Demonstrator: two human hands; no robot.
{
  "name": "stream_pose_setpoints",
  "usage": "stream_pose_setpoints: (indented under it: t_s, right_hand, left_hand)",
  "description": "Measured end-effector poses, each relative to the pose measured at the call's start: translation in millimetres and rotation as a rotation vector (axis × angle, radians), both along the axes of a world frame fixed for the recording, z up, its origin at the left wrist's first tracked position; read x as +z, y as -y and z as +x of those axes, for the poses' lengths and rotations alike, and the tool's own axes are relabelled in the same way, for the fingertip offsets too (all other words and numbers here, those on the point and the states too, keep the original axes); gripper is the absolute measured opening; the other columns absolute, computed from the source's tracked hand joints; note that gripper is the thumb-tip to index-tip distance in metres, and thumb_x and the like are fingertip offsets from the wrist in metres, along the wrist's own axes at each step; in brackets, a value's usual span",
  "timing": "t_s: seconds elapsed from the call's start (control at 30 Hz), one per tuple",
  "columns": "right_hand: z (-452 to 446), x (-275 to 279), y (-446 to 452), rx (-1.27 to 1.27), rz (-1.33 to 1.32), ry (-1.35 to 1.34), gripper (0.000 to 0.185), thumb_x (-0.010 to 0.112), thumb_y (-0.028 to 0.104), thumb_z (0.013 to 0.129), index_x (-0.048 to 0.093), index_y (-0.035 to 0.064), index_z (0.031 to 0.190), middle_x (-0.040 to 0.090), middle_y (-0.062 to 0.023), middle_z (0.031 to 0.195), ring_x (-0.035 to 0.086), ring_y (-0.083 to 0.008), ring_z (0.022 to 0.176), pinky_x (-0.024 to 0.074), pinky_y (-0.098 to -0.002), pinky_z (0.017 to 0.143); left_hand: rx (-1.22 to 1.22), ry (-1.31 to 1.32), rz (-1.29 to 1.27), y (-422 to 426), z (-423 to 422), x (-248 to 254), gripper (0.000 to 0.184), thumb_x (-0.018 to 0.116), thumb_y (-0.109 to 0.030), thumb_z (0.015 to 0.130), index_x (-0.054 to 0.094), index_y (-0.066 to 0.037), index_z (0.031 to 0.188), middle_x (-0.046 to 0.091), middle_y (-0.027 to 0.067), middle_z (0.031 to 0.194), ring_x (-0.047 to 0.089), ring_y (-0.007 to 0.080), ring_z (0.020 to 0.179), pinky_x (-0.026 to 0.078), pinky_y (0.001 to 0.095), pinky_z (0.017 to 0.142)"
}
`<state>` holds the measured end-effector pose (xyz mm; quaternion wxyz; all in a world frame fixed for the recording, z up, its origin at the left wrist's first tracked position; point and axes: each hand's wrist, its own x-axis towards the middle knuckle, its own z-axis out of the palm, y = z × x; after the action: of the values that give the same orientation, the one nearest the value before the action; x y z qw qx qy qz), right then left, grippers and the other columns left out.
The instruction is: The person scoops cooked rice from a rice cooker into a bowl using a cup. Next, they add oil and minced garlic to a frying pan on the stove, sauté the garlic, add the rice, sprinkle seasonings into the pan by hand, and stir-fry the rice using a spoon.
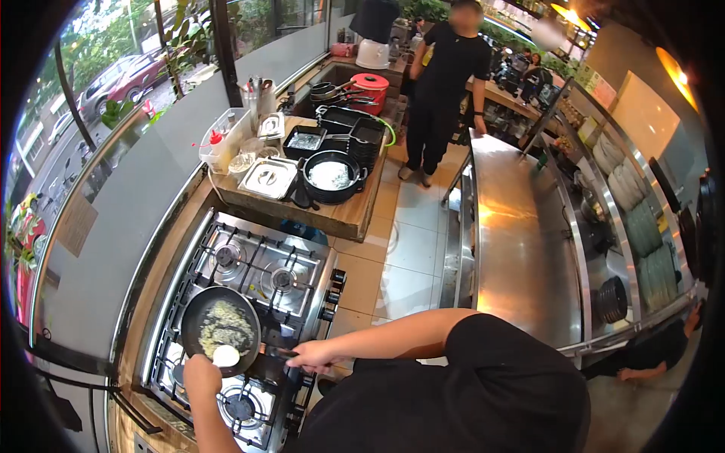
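Note:
A black frying pan (198, 320) sits over the gas stove's left side, with pale yellowish chopped food (225, 326) spread across its bottom. My right hand (311, 355) is wrapped around the pan's dark handle (276, 352). At the pan's near edge, my left hand (202, 374) is closed, with a small round white object (226, 355) at its fingers, over the food. What kind of object this is cannot be made out, and my fingers hide part of the grip.
Beyond the stove (302, 283) stands a wooden counter (332, 217) with stacked black pans (332, 175), steel containers (269, 178) and a red pot (368, 92). A person in black (449, 72) stands behind it. At right are a steel table (513, 249) and plate shelves (642, 226).

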<state>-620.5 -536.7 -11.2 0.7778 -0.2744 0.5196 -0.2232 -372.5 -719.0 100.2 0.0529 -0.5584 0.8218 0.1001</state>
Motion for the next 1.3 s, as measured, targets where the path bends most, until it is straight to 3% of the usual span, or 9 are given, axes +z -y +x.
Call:
stream_pose_setpoints:
  t_s: [0.17, 0.4, 0.67, 0.73, 0.83, 0.9, 0.97, 1.0, 1.3]
  right_hand:
    - [2.6, -11.4, 22.6, 0.053, 0.030, 0.044, 0.031, 0.057, 0.043, 0.109, 0.050, 0.0144, 0.100, 0.045, 0.0022, 0.066, 0.041, -0.0095, 0.043, 0.0375, -0.0323, 0.041]
    - [-32.5, -8.6, -0.1, 0.141, 0.055, 0.063, 0.035, 0.057, 0.045, 0.109, 0.050, 0.0152, 0.091, 0.048, 0.0017, 0.063, 0.045, -0.0104, 0.043, 0.0362, -0.0309, 0.041]
    - [-8.8, -13.9, 46.7, -0.024, -0.138, -0.086, 0.037, 0.060, 0.046, 0.107, 0.054, 0.0121, 0.093, 0.047, 0.0021, 0.064, 0.039, -0.0095, 0.043, 0.0355, -0.0294, 0.040]
    - [-13.9, -21.0, 16.9, -0.027, 0.017, 0.191, 0.029, 0.061, 0.044, 0.107, 0.055, 0.0160, 0.104, 0.049, 0.0044, 0.067, 0.040, -0.0075, 0.045, 0.0332, -0.0273, 0.039]
    - [-22.3, -23.8, 2.0, -0.029, -0.065, 0.031, 0.028, 0.061, 0.042, 0.108, 0.060, 0.0148, 0.099, 0.055, 0.0024, 0.068, 0.050, -0.0112, 0.049, 0.0421, -0.0298, 0.044]
    - [-11.2, -47.5, 28.3, 0.094, -0.209, -0.290, 0.034, 0.059, 0.045, 0.107, 0.064, 0.0133, 0.094, 0.060, -0.0002, 0.070, 0.059, -0.0167, 0.058, 0.0460, -0.0333, 0.048]
    - [-5.8, -38.2, 53.3, -0.028, -0.156, -0.184, 0.037, 0.064, 0.047, 0.104, 0.059, 0.0142, 0.090, 0.053, 0.0024, 0.068, 0.049, -0.0127, 0.053, 0.0414, -0.0302, 0.046]
    - [1.1, -32.1, 56.1, -0.138, -0.123, -0.180, 0.033, 0.063, 0.044, 0.106, 0.054, 0.0151, 0.093, 0.048, 0.0039, 0.068, 0.043, -0.0098, 0.050, 0.0369, -0.0281, 0.045]
    - [42.5, 25.0, -3.6, -0.207, 0.030, 0.063, 0.024, 0.055, 0.037, 0.111, 0.048, 0.0167, 0.101, 0.046, 0.0029, 0.071, 0.042, -0.0093, 0.051, 0.0363, -0.0281, 0.047]
  left_hand:
    - [0.173, -0.063, -0.146, 39.2, -13.0, -26.1, 0.018, 0.060, -0.005, 0.091, 0.073, 0.008, 0.092, 0.072, 0.0338, 0.095, 0.073, 0.0495, 0.093, 0.059, 0.0524, 0.082]
    - [0.126, 0.047, 0.014, 7.9, -8.3, -9.1, 0.020, 0.072, -0.011, 0.084, 0.076, 0.006, 0.094, 0.074, 0.0307, 0.102, 0.073, 0.0463, 0.099, 0.058, 0.0522, 0.091]
    - [0.126, -0.124, -0.069, 16.4, -49.3, -20.6, 0.019, 0.065, -0.012, 0.088, 0.079, 0.001, 0.091, 0.074, 0.0306, 0.100, 0.073, 0.0463, 0.099, 0.058, 0.0532, 0.091]
    - [0.098, 0.036, 0.069, 3.5, -25.8, 4.2, 0.020, 0.069, -0.012, 0.085, 0.076, 0.000, 0.099, 0.075, 0.0287, 0.099, 0.073, 0.0464, 0.098, 0.059, 0.0528, 0.089]
    - [-0.091, 0.001, -0.192, 62.2, 47.6, -86.4, 0.033, 0.077, -0.022, 0.086, 0.065, -0.005, 0.112, 0.075, 0.0262, 0.095, 0.073, 0.0468, 0.092, 0.057, 0.0559, 0.082]
    - [0.126, -0.083, -0.041, 56.0, 15.1, -54.7, 0.041, 0.081, -0.038, 0.084, 0.067, -0.007, 0.109, 0.074, 0.0247, 0.101, 0.073, 0.0447, 0.097, 0.056, 0.0573, 0.083]
    - [0.015, -0.134, -0.223, 48.7, 6.5, -66.9, 0.024, 0.069, -0.021, 0.088, 0.074, -0.005, 0.106, 0.075, 0.0267, 0.097, 0.073, 0.0461, 0.095, 0.059, 0.0560, 0.084]
    - [0.054, -0.025, 0.000, 29.9, -7.7, -32.6, 0.020, 0.065, -0.012, 0.087, 0.076, -0.003, 0.101, 0.075, 0.0279, 0.105, 0.073, 0.0446, 0.103, 0.059, 0.0530, 0.090]
    - [0.186, -0.130, 0.007, 40.2, -5.4, -25.6, 0.024, 0.065, -0.010, 0.088, 0.078, 0.003, 0.104, 0.075, 0.0293, 0.109, 0.074, 0.0425, 0.105, 0.061, 0.0486, 0.090]
